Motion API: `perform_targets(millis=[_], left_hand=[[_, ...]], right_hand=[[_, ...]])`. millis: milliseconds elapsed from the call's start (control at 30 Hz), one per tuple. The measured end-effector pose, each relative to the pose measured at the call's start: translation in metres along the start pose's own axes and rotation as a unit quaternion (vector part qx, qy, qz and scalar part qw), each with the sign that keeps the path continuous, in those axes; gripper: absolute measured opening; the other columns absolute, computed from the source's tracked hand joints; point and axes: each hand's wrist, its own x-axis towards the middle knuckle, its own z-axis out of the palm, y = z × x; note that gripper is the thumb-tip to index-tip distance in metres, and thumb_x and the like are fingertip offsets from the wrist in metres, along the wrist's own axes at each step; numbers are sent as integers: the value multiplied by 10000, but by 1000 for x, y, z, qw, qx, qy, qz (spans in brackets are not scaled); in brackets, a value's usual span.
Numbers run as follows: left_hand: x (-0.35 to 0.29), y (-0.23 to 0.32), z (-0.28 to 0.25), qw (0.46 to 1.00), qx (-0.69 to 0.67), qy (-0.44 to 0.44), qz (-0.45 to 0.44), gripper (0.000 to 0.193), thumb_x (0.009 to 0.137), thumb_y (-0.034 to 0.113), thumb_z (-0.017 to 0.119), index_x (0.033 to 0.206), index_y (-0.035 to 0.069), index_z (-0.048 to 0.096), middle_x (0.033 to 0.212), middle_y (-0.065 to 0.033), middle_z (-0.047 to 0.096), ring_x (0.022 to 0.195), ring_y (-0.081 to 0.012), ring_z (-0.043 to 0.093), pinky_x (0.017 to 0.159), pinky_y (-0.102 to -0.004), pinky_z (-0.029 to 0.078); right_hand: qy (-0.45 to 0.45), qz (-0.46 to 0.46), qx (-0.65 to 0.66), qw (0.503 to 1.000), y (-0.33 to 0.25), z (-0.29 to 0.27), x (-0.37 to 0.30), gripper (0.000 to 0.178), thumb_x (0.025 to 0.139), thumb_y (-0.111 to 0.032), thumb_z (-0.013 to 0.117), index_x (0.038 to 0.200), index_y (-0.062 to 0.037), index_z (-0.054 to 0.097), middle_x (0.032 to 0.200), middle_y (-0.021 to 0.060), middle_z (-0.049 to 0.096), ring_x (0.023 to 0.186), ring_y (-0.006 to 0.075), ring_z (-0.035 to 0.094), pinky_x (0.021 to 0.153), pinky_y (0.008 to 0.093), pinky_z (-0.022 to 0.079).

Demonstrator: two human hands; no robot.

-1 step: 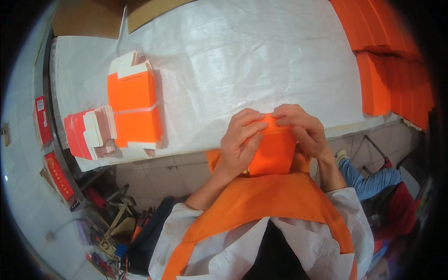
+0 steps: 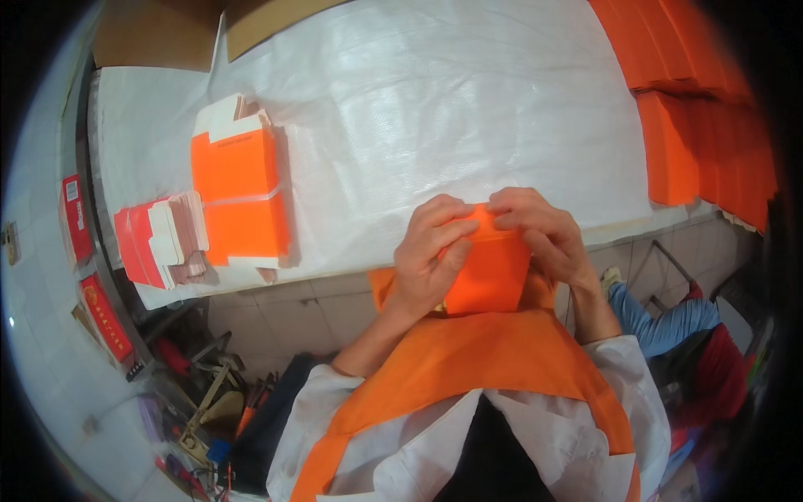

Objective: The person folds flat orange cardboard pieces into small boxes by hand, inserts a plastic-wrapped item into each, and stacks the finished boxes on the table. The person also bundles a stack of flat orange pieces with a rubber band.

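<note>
Close to my body, just off the table's front edge, I hold an orange cardboard box [image 2: 489,272] between both hands. My left hand [image 2: 435,247] grips its far left corner, the thumb lying along the side. At the far right corner my right hand [image 2: 539,230] has its fingers bent over the top edge. The fingertips of both hands come close together there. My orange apron hides the box's near end. To the left on the table lies a strapped stack of flat orange cartons [image 2: 238,188], beside a smaller strapped bundle of red-and-white cartons [image 2: 159,243].
A white sheet [image 2: 401,109] covers the table. Orange boxes [image 2: 669,151] stand in rows at the far right. Brown cardboard [image 2: 159,33] is at the far left. Another person's leg in blue trousers [image 2: 661,314] shows at right. Tools [image 2: 217,402] clutter the lower left.
</note>
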Motion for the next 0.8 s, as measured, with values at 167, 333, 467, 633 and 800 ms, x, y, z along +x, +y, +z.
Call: perform_targets(millis=[167,333,467,633,800], left_hand=[[-3,-2,3,999,-23,-11,-46,140,771,-30,601,904,6,623,1043,-97,595,1021,-274,525,848,-339,436],[4,3,12,996,23,-47,-78,133,772,-30,591,897,-3,628,1069,-99,599,1050,-283,527,880,-344,429],[29,23,28,989,22,-111,-97,171,825,-5,515,955,0,626,1135,-137,565,1078,-270,516,888,-332,421],[56,19,37,999,-1,-27,-22,266,911,86,391,1096,-19,551,1220,-152,496,1126,-237,480,921,-339,405],[55,15,27,987,-37,12,-153,236,914,80,387,1030,-11,571,1169,-132,520,1089,-210,498,896,-355,433]], right_hand=[[-47,1,-31,998,0,-10,-8,236,811,-54,536,1028,-20,622,1172,132,547,1136,290,464,967,372,357],[-74,8,-190,979,-14,-25,-15,332,826,-111,553,1154,-58,550,1168,144,519,1069,302,486,920,349,387],[-96,58,-220,969,-46,-42,-17,405,842,-133,540,1239,-79,480,1116,158,515,995,315,501,871,358,411],[271,141,-108,946,-42,-83,-90,387,904,-199,497,1247,-23,461,1188,115,515,1069,221,501,890,314,419],[600,19,163,783,-50,-113,-132,383,920,-269,484,1233,-57,420,1133,71,518,955,151,534,756,291,472]])
